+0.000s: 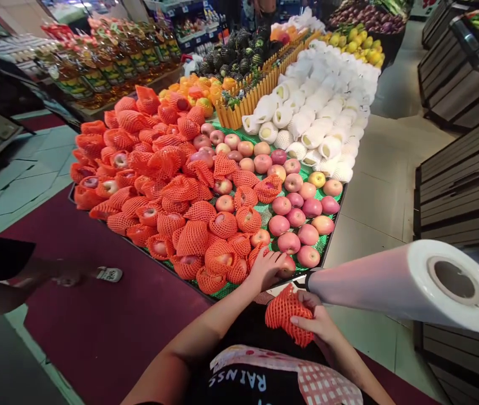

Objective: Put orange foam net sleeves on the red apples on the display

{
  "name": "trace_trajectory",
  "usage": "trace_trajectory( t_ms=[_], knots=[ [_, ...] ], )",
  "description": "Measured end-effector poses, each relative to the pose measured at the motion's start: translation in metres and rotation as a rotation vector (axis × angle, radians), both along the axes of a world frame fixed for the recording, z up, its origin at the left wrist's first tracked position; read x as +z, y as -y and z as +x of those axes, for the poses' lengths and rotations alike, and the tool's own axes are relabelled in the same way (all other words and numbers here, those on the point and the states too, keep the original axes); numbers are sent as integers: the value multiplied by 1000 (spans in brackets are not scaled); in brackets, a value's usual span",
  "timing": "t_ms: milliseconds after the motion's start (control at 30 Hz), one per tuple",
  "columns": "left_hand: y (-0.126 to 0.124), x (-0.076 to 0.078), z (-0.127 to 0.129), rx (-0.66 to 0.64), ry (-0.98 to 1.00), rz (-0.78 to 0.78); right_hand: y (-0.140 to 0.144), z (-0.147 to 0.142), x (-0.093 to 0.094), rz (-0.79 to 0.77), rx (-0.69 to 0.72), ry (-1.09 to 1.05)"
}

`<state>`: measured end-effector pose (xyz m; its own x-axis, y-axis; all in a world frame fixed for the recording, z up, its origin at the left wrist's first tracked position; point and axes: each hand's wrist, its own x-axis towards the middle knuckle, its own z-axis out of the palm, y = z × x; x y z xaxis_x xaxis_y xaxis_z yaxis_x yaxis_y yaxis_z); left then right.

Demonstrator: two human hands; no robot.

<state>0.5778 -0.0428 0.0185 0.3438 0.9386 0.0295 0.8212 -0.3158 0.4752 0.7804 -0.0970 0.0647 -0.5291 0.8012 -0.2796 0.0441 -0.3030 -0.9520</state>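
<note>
At the near corner of the fruit display, my left hand [268,269] reaches in with its fingers stretched out and apart. Its fingertips lie beside a red apple [287,265], and whether they touch it I cannot tell. Close to my body, my right hand [316,320] pinches an orange foam net sleeve [289,316] between thumb and fingers. No fruit shows inside that sleeve. Bare apples [296,217] lie in loose rows on green matting, right of a heap of apples in orange foam nets [195,237].
A large roll of clear plastic bags [361,278] juts out at the right of the display. White-netted fruit [327,121] fills the back right, past a small yellow fence [239,112]. Bottles of oil [95,73] stand back left. Another person's arm [32,275] shows at the left.
</note>
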Motion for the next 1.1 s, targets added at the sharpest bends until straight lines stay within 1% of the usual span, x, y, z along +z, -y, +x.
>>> trace_trajectory(
  t_ms=[33, 100, 200, 267, 333, 400, 467, 567, 600, 667, 733, 767, 833, 900, 967, 1033, 1100],
  knots=[
    [3, 0, 0, 42, 55, 11, -1, -2, -2, 36, -25, 13],
    [10, 1, -2, 161, 199, 39, 0, -5, -6, 62, -33, 24],
    [20, 5, -9, 359, 488, 40, 3, -5, -14, 5, -44, -2],
    [23, 9, -16, 451, 735, -16, 5, -5, -19, -37, -60, -10],
    [26, 13, -24, 480, 1008, -96, 4, -9, -21, -50, -39, 13],
    [28, 15, -32, 456, 1247, -162, -2, -19, -21, -29, 9, 45],
    [30, 15, -38, 426, 1385, -210, -11, -35, -18, 30, 28, 79],
    [35, 12, -45, 423, 1424, -221, -28, -62, -10, 174, 19, 172],
    [37, 12, -47, 438, 1427, -207, -32, -69, -6, 226, 43, 213],
    [41, 13, -53, 479, 1459, -186, -34, -80, 2, 313, 156, 276],
    [47, 18, -59, 507, 1507, -211, -31, -88, 11, 381, 293, 290],
    [50, 21, -63, 507, 1533, -240, -27, -92, 16, 410, 349, 288],
    [57, 30, -71, 466, 1591, -294, -20, -102, 23, 473, 399, 295],
    [65, 37, -79, 381, 1665, -326, -15, -115, 28, 524, 413, 333],
    [73, 41, -89, 317, 1723, -340, -12, -129, 31, 561, 384, 374],
    [80, 41, -100, 310, 1742, -370, -10, -143, 33, 596, 322, 394],
    [87, 37, -111, 331, 1747, -419, -8, -156, 35, 632, 237, 379]
  ],
)
